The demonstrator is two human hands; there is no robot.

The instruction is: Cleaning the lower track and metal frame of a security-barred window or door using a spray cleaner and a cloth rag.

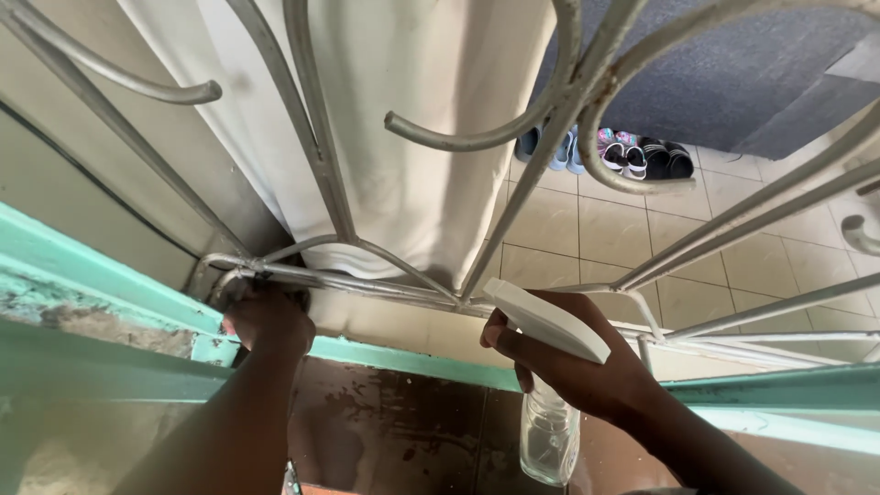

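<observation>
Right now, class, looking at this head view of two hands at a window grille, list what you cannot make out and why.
- Left hand: whatever it presses on the lower grille bar is hidden under the hand.
- Spray bottle: its bottom is cut off by the lower edge; the right hand covers its neck and trigger.
- Shoes on the tiled floor: too small to count, crossed by grille scrolls.
- White curtain: top cut off by the upper edge.
</observation>
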